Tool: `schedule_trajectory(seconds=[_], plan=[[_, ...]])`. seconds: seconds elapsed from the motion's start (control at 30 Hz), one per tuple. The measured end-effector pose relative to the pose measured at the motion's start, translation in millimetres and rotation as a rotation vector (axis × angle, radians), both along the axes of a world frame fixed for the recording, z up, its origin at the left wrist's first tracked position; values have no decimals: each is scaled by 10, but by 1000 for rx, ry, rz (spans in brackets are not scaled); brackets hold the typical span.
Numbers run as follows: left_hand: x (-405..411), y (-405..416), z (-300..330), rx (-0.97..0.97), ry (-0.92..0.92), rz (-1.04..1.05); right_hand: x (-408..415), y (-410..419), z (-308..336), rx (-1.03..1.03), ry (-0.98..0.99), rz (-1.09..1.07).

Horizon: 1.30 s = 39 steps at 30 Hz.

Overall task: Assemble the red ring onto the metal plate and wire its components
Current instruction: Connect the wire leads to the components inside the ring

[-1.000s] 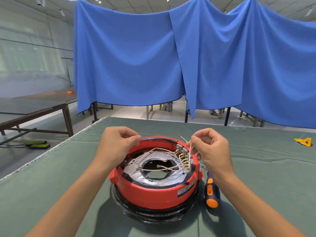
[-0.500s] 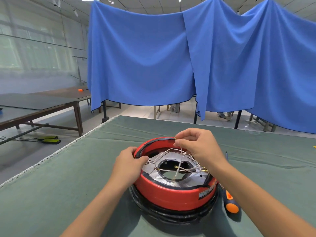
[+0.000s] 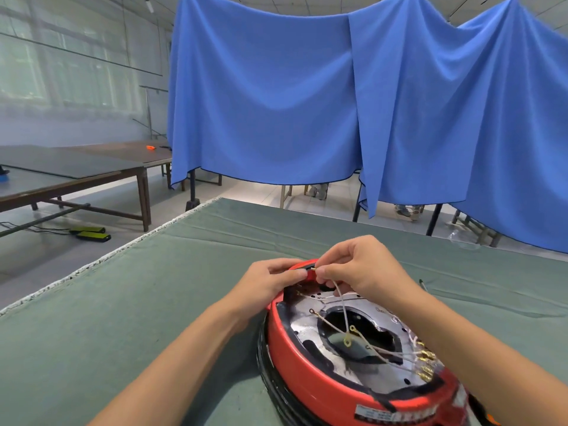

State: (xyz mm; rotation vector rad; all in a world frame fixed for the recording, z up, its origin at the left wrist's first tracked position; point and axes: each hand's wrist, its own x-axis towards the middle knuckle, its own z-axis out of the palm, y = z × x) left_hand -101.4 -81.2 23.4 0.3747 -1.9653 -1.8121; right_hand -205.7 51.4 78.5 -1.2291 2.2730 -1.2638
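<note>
Hanging across the back of the room is a big blue cloth [image 3: 307,96], draped in folds over a frame, with chair and table legs showing under its lower edge. In front of me lies the table [image 3: 153,302], covered in green fabric with a pale frayed edge on its left side. Off to the left stands a long brown table [image 3: 76,176] with a small orange thing on its far end.

The red ring [image 3: 310,379] sits low and to the right on the green fabric, seated round the metal plate [image 3: 307,329] – a silvery disc with a large dark hole in its middle. A black band runs under the ring's lower edge.

My left hand [image 3: 270,282] curls over the ring's far rim, its fingers gripping the red edge. My right hand [image 3: 362,269] is just beside it, fingertips nearly touching the left's, and it pinches the brass tip of a thin pale wire [image 3: 342,305] between thumb and forefinger. That wire drops from my fingers down across the plate's hole. More pale wires [image 3: 384,348] with small brass ring ends cross the hole – they run to a row of brass terminals [image 3: 425,362] inside the ring on the right, partly hidden by my right forearm.
</note>
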Motion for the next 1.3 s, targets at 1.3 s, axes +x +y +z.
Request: schedule_trajectory(seconds=[1.3], plan=[[-95, 54, -131, 205, 48, 201, -76, 152, 89, -179, -317, -10]])
